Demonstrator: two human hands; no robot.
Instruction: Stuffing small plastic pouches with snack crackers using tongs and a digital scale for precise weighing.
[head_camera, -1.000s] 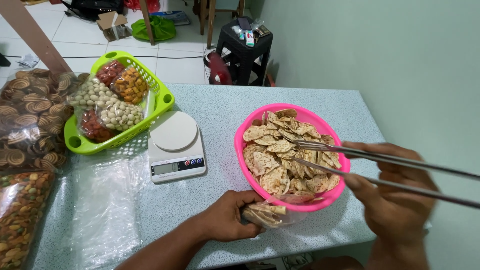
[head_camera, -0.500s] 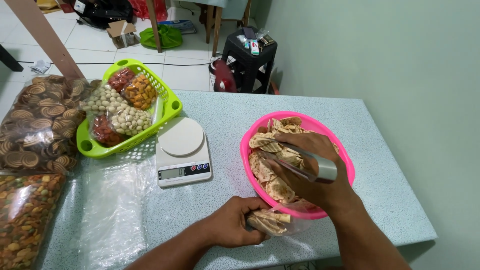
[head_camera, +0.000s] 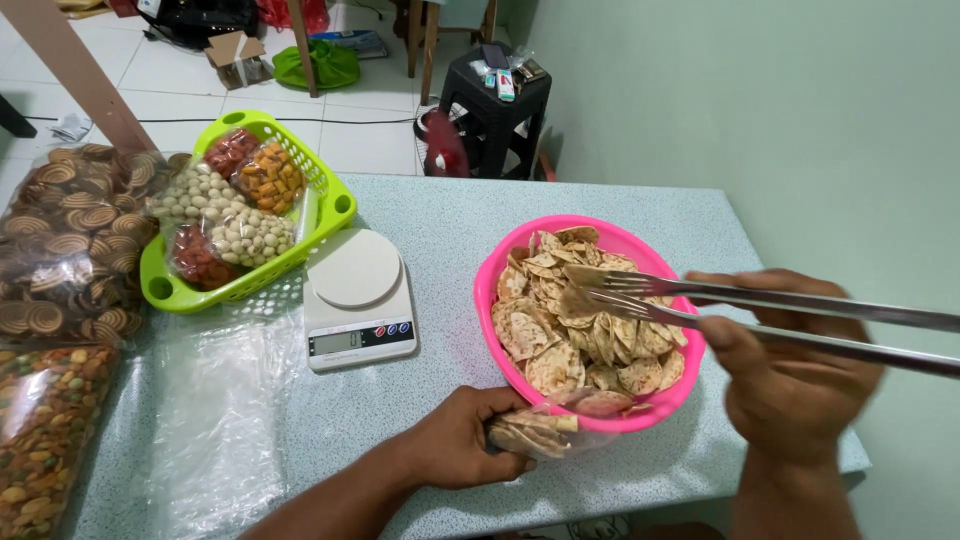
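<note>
Closest to the camera, the left hand (head_camera: 462, 440) is closed around a small clear plastic bag (head_camera: 545, 432) that rests on the table just beside the pink bowl's near rim. The bag already holds a few flat chips, so some filling is done, but it looks far from full (my judgement only).

The right hand (head_camera: 790, 375) is clenched on a pair of long metal tongs (head_camera: 700, 305). Their forked tips lie over the chips and seem to pinch one pale chip (head_camera: 578, 300), though blur makes this uncertain.

The pink bowl (head_camera: 487, 290) is plastic and round, heaped with thin, wavy chips, beige with brown marks; much remains in it.

The table (head_camera: 450, 215) has a speckled grey-blue surface, smooth and hard. A sheet of clear film (head_camera: 215, 420) lies on its left part.

Further back, a white kitchen scale (head_camera: 357, 297) with a round plate stands bare. Behind it, a green slotted basket (head_camera: 335, 205) holds sealed packets of snacks, round and pale, orange and red. At the far left lie large bags of spiral biscuits (head_camera: 65, 240) and mixed nuts (head_camera: 50, 420).
</note>
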